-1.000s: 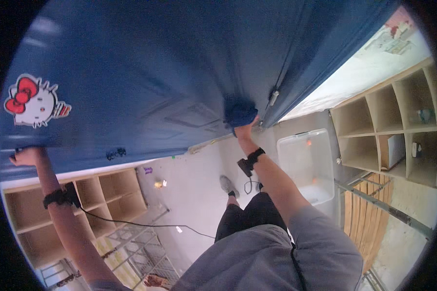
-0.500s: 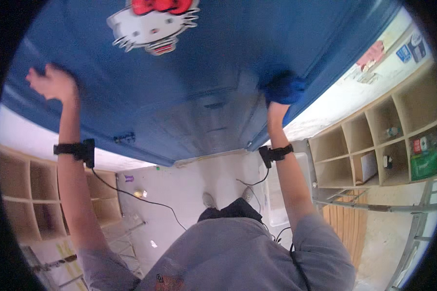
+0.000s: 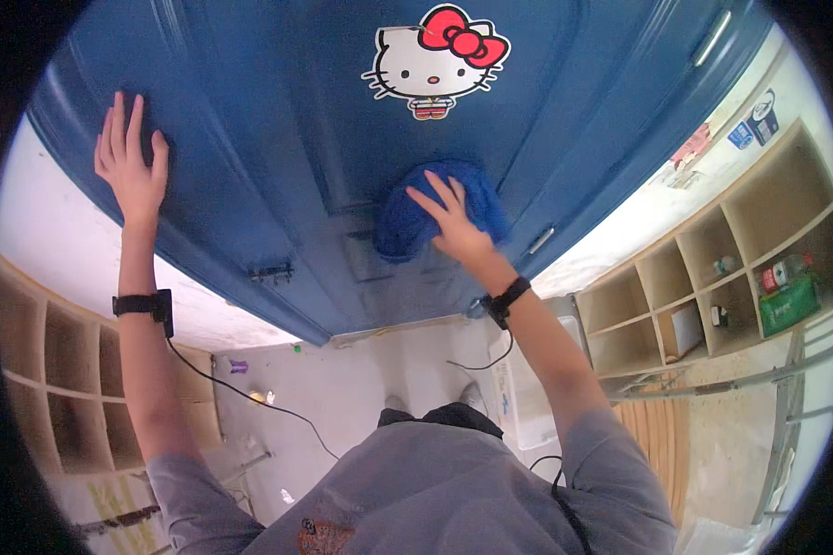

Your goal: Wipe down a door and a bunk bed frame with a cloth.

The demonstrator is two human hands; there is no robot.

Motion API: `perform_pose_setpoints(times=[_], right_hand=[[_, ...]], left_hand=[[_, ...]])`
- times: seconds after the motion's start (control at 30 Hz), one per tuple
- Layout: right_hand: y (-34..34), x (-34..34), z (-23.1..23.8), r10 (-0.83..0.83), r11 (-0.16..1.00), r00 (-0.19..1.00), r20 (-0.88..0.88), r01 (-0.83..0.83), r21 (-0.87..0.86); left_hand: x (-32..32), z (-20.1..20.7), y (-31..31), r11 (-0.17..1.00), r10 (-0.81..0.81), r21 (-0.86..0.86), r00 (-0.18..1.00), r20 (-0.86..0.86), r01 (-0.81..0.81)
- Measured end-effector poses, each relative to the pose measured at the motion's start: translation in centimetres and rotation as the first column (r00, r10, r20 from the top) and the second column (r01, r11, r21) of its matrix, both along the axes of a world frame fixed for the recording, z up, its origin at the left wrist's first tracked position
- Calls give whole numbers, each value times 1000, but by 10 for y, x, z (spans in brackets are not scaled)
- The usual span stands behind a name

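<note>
A blue panelled door (image 3: 278, 120) fills the upper part of the head view. My left hand (image 3: 131, 176) lies flat against its left side, fingers stretched out and thumb apart. Under my right hand (image 3: 461, 227) a bunched blue cloth (image 3: 400, 222) is pressed to the middle of the door; the fingers spread over it, and folds hide some of them. Just above the cloth is a white cartoon cat sticker (image 3: 433, 72) with a red bow. Both wrists wear black straps with cables.
Wooden cubby shelves stand at left (image 3: 69, 351) and right (image 3: 703, 268), the right ones holding a green package (image 3: 790, 305). A dark latch (image 3: 271, 272) and a metal fitting (image 3: 541, 240) stick out from the door. A pale plastic bin (image 3: 541, 393) sits on the floor.
My right hand has moved left with the blue cloth, from the door's right edge to its middle. My left hand now lies flat with straighter fingers. The sticker appears farther right in view.
</note>
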State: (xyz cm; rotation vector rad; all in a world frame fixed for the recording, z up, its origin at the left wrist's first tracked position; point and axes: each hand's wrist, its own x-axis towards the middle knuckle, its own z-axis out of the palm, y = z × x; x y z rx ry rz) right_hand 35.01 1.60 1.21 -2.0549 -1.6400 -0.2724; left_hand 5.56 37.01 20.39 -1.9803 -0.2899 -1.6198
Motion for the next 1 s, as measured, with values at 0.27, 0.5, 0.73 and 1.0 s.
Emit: perform_pose_setpoints(times=[0.27,0.5,0.73,1.0], right_hand=[[-107,107,57,-493,769,870,7,432,470],[-86,148,75,-500,332,763,-411,607,722],[18,12,111,-239,755,970,-53,220,618],[-50,66,114,-181,895,973,146,101,435]], left_hand=[[-2,-3,14,995,86,52,996,22,-87],[2,-1,23,986,137,93,990,34,-140],[-1,0,9,980,181,92,983,-29,-177],[0,-5,9,975,215,57,976,-31,-213]])
